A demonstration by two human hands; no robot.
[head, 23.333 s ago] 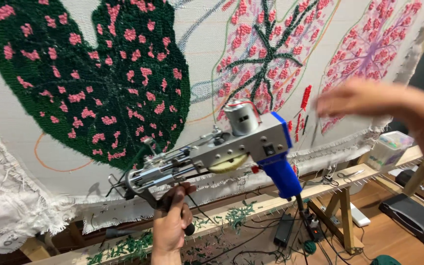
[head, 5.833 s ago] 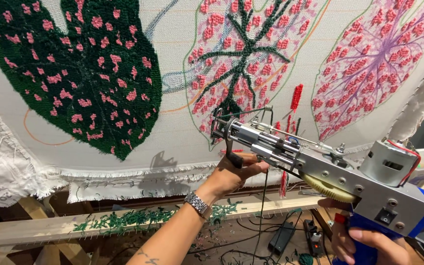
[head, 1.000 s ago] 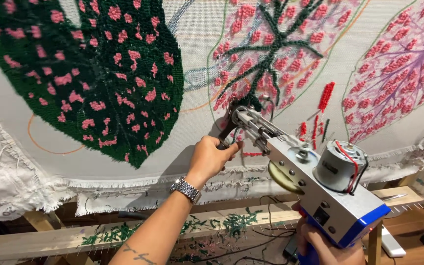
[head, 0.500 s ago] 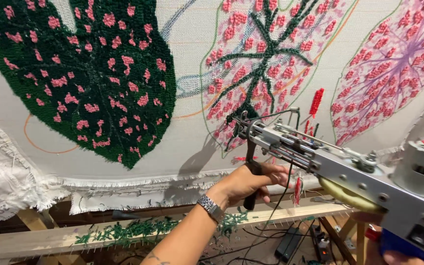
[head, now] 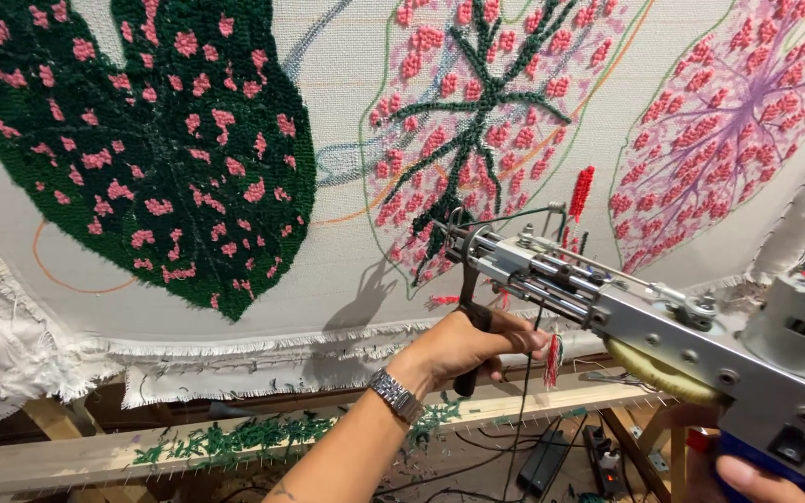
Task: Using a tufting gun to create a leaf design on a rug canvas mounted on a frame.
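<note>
A silver tufting gun (head: 663, 317) with a grey motor and a blue rear grip stretches from the lower right towards the cloth. My left hand (head: 463, 345), with a metal watch (head: 396, 396) on the wrist, is closed around the gun's black front handle. At the bottom right edge only the fingertips of my right hand (head: 757, 480) show, wrapped on the blue grip. The needle tip (head: 454, 231) sits at the lower edge of the pink and dark green tufted leaf (head: 477, 121); contact with the cloth is unclear. Green yarn runs along the barrel.
The pale backing cloth (head: 347, 270) fills the view, with a dark green pink-spotted leaf (head: 142, 140) on the left and a pink and purple leaf (head: 729, 121) on the right. A wooden frame rail (head: 67, 456) with green yarn scraps runs below. Cables and a power adapter (head: 547, 456) lie on the floor.
Over the last second the gun dropped slightly and swung flatter, its motor end moving right. My left hand stayed on the front handle. In the last half second almost nothing moved.
</note>
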